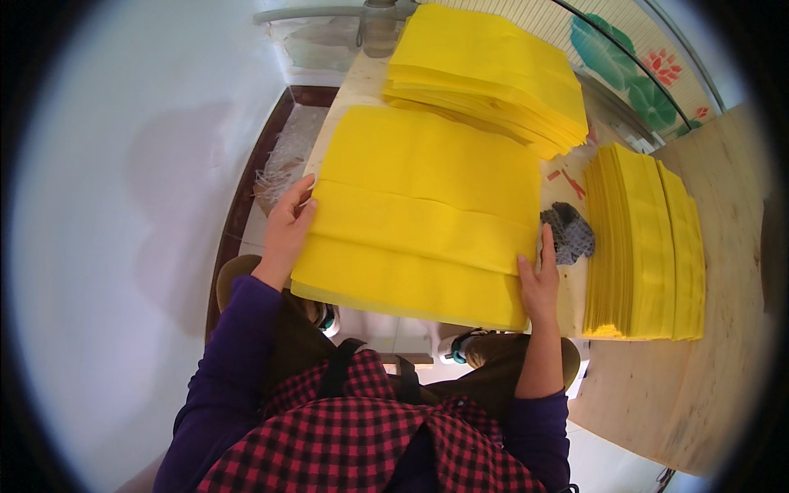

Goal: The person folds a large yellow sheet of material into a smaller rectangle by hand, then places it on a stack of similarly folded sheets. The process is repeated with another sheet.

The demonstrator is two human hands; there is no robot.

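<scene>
A yellow cloth sheet (pixel 419 222) with folds across its middle lies in front of me, its near edge reaching past the table toward my lap. My left hand (pixel 284 232) grips its left edge, thumb on the border and fingers partly tucked out of sight. On the opposite edge, my right hand (pixel 539 278) has its thumb on top and its fingers along the outside. A paler layer shows under the near edge; how many layers are in my hands I cannot tell. Just right of my right hand lies a crumpled grey patterned cloth (pixel 569 233).
Behind the sheet sits a thick stack of yellow cloth pieces (pixel 489 70). Another stack (pixel 645 246) stands at the right on the wooden table (pixel 723 361). Small red scraps (pixel 573 182) lie between them. A bottle (pixel 379 29) is at the back, and a white wall (pixel 140 205) borders the left.
</scene>
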